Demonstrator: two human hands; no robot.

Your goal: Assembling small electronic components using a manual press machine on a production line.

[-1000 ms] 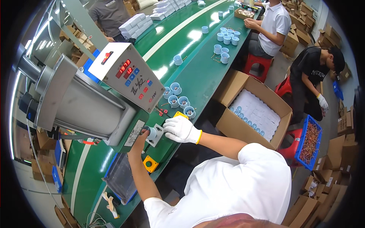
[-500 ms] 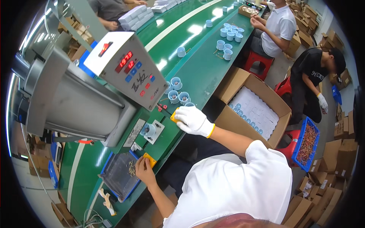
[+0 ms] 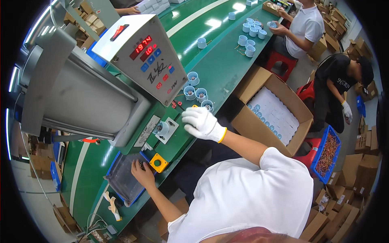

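Note:
My bare left hand (image 3: 142,174) dips into a dark, blue-rimmed tray (image 3: 121,180), fingers curled over small dark parts (image 3: 142,165); what it grips is mostly hidden. Beside it sits a yellow button box (image 3: 158,163) with a green button. My right hand (image 3: 202,122), in a white glove, hovers by a second yellow button box (image 3: 195,106), mostly covered, its fingers loosely extended and holding nothing I can see. Between both hands, a light-blue cup (image 3: 161,128) stands in the fixture of a grey press (image 3: 85,97). Several light-blue cups (image 3: 201,94) with inner parts stand beyond my right hand.
A control box (image 3: 142,60) with red digits overhangs the green bench. On the right is an open carton (image 3: 259,129) holding blue cups. A blue crate (image 3: 326,154) of small parts stands on a red stool. Co-workers sit farther off. A glove (image 3: 112,205) lies at lower left.
My left hand has left the near button box and gone into the tray. The right hand has come off the far button box. The view has shifted slightly.

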